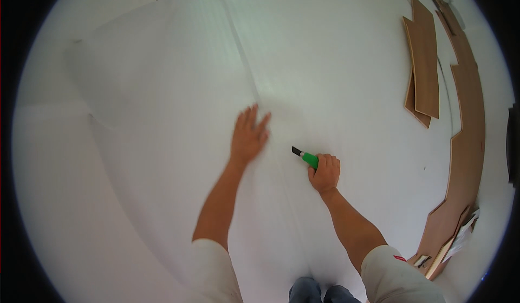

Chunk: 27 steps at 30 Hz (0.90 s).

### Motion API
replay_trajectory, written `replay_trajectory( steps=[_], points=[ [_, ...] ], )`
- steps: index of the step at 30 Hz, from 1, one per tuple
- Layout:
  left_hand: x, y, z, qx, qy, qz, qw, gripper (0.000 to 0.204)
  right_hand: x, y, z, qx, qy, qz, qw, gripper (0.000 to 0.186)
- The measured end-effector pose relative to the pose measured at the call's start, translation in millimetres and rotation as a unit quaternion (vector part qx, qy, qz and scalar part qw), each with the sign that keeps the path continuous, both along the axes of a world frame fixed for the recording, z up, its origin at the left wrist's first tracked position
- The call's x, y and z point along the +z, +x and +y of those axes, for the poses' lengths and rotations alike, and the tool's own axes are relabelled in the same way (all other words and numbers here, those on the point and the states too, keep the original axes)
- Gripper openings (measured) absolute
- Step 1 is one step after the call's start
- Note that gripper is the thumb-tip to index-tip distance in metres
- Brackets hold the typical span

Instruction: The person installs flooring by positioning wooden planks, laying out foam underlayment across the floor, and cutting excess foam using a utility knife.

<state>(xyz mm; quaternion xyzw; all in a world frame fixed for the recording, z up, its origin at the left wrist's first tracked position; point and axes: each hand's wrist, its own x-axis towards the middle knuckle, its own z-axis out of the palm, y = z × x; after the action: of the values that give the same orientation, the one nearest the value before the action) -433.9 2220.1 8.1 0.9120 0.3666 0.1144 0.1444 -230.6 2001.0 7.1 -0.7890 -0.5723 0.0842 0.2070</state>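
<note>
Right hand (326,173) grips 1 green cutter (310,159), left hand (249,140) splayed over white sheeting (352,81) left of that grip.

RH (326,173) w/ grn cutter (310,159), LH (249,138) over sheet (189,124)

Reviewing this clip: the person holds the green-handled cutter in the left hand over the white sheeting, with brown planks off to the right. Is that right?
Not quite: the hand is wrong. The head view shows the green-handled cutter in the right hand; the left hand is open and holds nothing. The rest of the statement stands.
</note>
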Motion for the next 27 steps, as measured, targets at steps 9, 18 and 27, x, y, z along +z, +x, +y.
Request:
replay_trajectory(
  steps=[9, 18, 27],
  points=[
    [-12, 0, 112, 0.061, 0.065, 0.023, 0.996, 0.049, -5, 3, 2, 0.007, 0.039, -0.018, 0.999, 0.033],
    [-16, -6, 118, 0.084, 0.071, -0.006, 0.994, 0.052, -9, 2, 4, 0.013, 0.038, -0.046, 0.998, 0.030],
    [-14, -2, 114, 0.092, 0.045, -0.028, 0.994, 0.050, 6, 1, -1, 0.012, -0.001, -0.039, 0.999, 0.031]
  ],
)
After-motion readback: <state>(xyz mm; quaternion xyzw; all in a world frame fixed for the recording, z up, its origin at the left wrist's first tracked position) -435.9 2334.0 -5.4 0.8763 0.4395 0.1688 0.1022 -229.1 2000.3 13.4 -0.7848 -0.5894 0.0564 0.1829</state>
